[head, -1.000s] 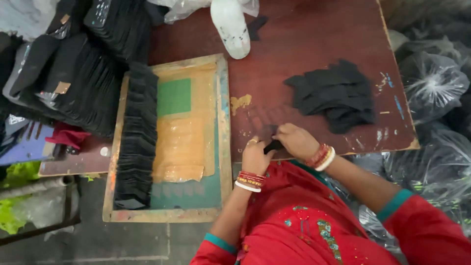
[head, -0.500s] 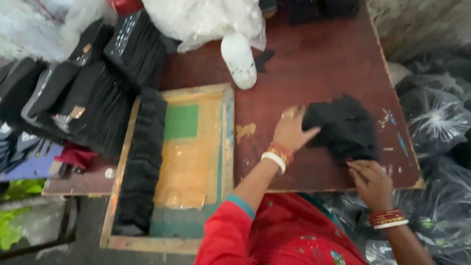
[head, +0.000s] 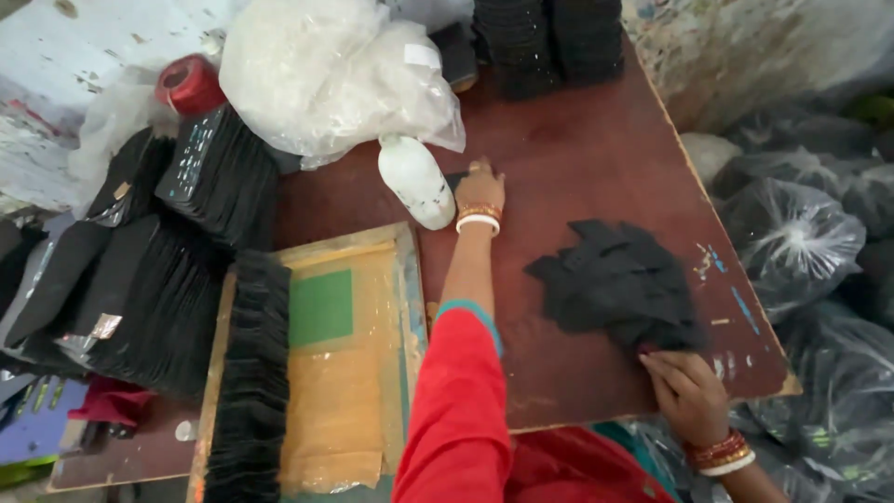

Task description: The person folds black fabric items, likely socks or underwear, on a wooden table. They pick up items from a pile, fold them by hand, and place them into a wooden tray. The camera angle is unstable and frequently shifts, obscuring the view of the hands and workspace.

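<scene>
Left hand: the left hand (head: 480, 189) is stretched to the far middle of the brown table (head: 596, 158), fingers flat and closing on a small black fabric piece (head: 458, 179) just beside the white plastic bottle (head: 416, 181); whether it has actually pinched the piece cannot be told.
Right hand: the right hand (head: 687, 393) rests at the near right edge, fingers loosely curled, fingertips touching the near side of the pile of black fabric pieces (head: 619, 282); it grips nothing clearly.
Pile: loose, overlapping, right of centre on the table.
Handling: the pieces look thin, soft and light, likely limp when lifted; they should not break, but could slide off one another.
Hold: best pinched at a free edge or corner, one layer at a time.
Left side: a wooden printing frame (head: 321, 359) with a green patch, with a black strip along its left side.
Far side: a white plastic bag (head: 326, 74) and black stacks (head: 545, 42).
</scene>
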